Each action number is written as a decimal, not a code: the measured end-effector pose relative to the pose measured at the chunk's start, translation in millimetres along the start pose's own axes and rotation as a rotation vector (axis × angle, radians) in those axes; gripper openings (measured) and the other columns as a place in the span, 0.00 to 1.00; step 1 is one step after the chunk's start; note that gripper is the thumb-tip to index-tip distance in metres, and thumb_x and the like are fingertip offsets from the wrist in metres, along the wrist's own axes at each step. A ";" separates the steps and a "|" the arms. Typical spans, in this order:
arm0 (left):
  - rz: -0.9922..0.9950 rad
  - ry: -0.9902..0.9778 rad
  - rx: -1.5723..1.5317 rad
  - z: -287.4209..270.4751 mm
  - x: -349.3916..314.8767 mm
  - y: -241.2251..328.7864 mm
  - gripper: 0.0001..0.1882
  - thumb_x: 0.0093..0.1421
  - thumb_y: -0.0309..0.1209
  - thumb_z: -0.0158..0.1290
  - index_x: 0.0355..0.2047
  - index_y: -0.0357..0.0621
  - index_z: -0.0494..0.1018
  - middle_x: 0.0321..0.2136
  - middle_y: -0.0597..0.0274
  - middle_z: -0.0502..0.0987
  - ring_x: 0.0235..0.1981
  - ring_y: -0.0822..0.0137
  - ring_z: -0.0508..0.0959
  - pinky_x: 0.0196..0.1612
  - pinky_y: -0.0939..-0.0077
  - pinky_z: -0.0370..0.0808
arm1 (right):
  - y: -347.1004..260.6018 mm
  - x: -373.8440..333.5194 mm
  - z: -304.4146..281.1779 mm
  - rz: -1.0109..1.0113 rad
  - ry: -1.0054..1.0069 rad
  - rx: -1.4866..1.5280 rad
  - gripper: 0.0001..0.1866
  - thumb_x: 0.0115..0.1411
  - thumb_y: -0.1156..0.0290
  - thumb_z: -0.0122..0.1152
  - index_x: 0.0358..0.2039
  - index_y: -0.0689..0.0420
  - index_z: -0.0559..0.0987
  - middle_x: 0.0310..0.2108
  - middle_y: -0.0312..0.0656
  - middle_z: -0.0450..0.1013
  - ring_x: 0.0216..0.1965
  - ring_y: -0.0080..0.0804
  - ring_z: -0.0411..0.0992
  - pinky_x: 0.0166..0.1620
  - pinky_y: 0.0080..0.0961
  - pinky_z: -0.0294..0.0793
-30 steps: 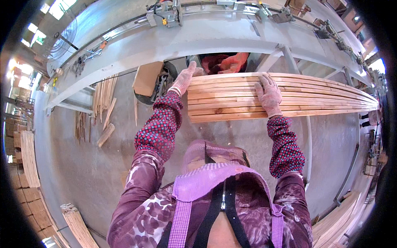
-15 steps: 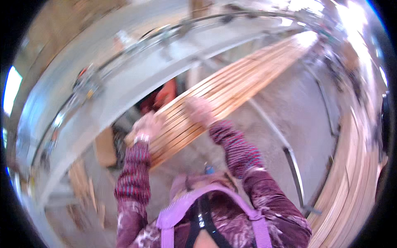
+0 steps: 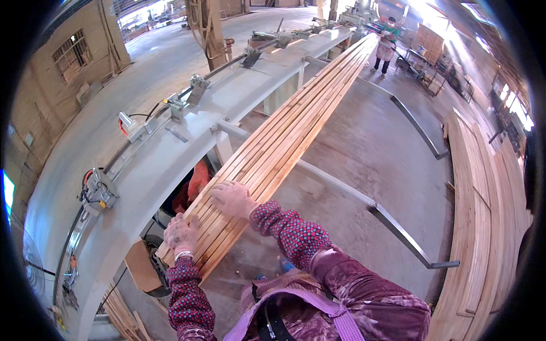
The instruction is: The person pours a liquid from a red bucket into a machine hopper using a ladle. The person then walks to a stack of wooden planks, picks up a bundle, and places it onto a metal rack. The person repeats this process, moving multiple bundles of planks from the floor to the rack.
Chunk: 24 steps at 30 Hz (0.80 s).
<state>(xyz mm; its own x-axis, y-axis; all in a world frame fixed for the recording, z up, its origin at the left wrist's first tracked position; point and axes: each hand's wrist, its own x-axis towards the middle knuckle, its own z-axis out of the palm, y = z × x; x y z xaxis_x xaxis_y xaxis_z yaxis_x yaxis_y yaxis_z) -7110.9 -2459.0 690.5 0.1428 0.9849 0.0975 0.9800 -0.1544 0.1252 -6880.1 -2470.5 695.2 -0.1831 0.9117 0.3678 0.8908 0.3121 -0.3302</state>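
A long layer of pale wooden strips (image 3: 284,139) lies side by side, running from in front of me to the far upper right. At its near left corner my left hand (image 3: 181,233), in a light knit glove, is closed round the edge strips. Further along, my right hand (image 3: 232,198), gloved too, rests palm down on top of the strips, fingers toward their left edge. The fingertips are partly hard to make out. Metal support arms (image 3: 335,181) pass beneath the strips from the grey machine frame (image 3: 145,170).
Clamp units (image 3: 99,187) line the machine frame on my left. Long boards (image 3: 475,227) are stacked on the right. The support arm's raised end (image 3: 406,236) sticks out between. A co-worker (image 3: 387,45) stands near the strips' far end. An orange-red object (image 3: 198,179) sits under the frame.
Both hands and the near end of the strips now appear lower and further left. The view has turned and sharpened, bringing the far end and the co-worker into clear sight.
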 end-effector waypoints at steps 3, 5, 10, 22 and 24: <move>-0.001 -0.003 0.020 -4.3 -2.7 -1.4 0.34 0.62 0.61 0.41 0.50 0.43 0.72 0.46 0.50 0.76 0.50 0.51 0.75 0.53 0.55 0.69 | -2.6 -0.2 -1.4 -0.015 0.019 0.019 0.17 0.62 0.57 0.51 0.43 0.53 0.78 0.48 0.41 0.75 0.54 0.41 0.71 0.57 0.39 0.68; -0.009 0.003 0.024 -5.7 -4.9 -0.2 0.33 0.62 0.61 0.41 0.49 0.43 0.72 0.46 0.50 0.76 0.50 0.51 0.75 0.53 0.55 0.69 | -3.6 0.6 -2.4 -0.006 0.006 0.041 0.17 0.62 0.56 0.52 0.42 0.54 0.79 0.47 0.41 0.75 0.53 0.41 0.71 0.58 0.39 0.67; -0.012 -0.020 0.039 -7.7 -4.1 3.9 0.32 0.63 0.60 0.42 0.49 0.44 0.72 0.46 0.51 0.77 0.50 0.52 0.75 0.53 0.56 0.69 | 2.5 -0.7 -1.2 -0.040 0.014 0.046 0.18 0.61 0.56 0.52 0.43 0.55 0.79 0.47 0.42 0.75 0.54 0.42 0.70 0.60 0.39 0.65; -0.039 -0.051 0.050 -19.2 -5.4 11.8 0.31 0.62 0.59 0.44 0.50 0.46 0.72 0.47 0.53 0.76 0.50 0.54 0.75 0.54 0.58 0.69 | 4.9 -0.8 -3.2 -0.046 -0.013 0.075 0.18 0.62 0.57 0.52 0.44 0.56 0.79 0.49 0.44 0.74 0.56 0.43 0.69 0.59 0.40 0.65; -0.050 -0.080 0.057 -21.6 -6.4 12.8 0.33 0.63 0.60 0.42 0.52 0.46 0.71 0.48 0.52 0.76 0.52 0.54 0.75 0.55 0.59 0.68 | 3.0 -1.0 -6.9 -0.035 -0.040 0.081 0.18 0.62 0.57 0.51 0.44 0.55 0.79 0.50 0.43 0.74 0.56 0.43 0.69 0.59 0.40 0.65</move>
<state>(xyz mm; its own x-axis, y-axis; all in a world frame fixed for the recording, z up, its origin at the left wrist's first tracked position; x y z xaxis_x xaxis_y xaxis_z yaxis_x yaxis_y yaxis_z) -7102.2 -2469.0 712.8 0.1018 0.9947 0.0132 0.9922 -0.1025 0.0715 -6874.3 -2472.3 699.8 -0.2313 0.9094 0.3458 0.8472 0.3630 -0.3880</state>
